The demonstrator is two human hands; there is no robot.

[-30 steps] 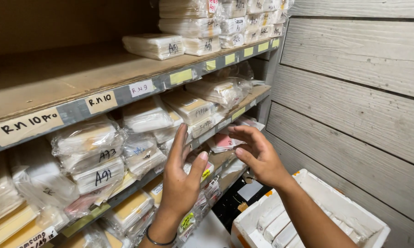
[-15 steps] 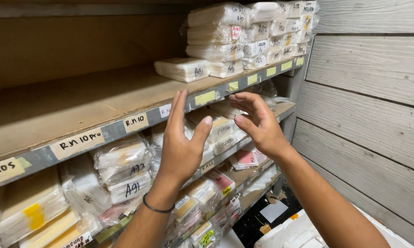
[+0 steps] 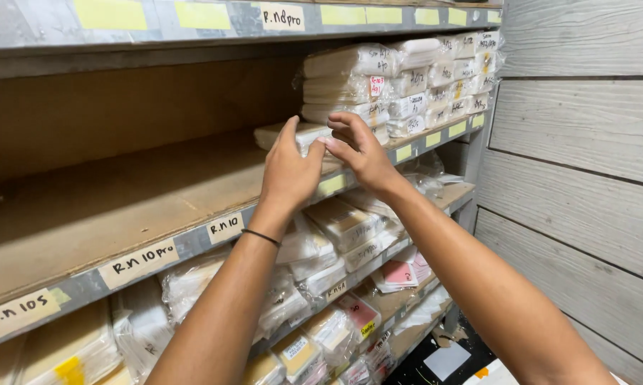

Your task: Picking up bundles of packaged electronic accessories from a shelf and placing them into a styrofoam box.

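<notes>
- Right now I see my left hand and right hand raised, fingers loosely apart, gripping nothing.
- Both nearly touch a flat white plastic-wrapped packet lying alone on the brown wooden shelf board, near its front edge.
- Taller stacks of wrapped white packets fill the shelf's right end.

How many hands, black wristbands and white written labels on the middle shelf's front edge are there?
Hands: 2, left hand and right hand
Black wristband: 1
White written labels: 3
Total: 6
</notes>
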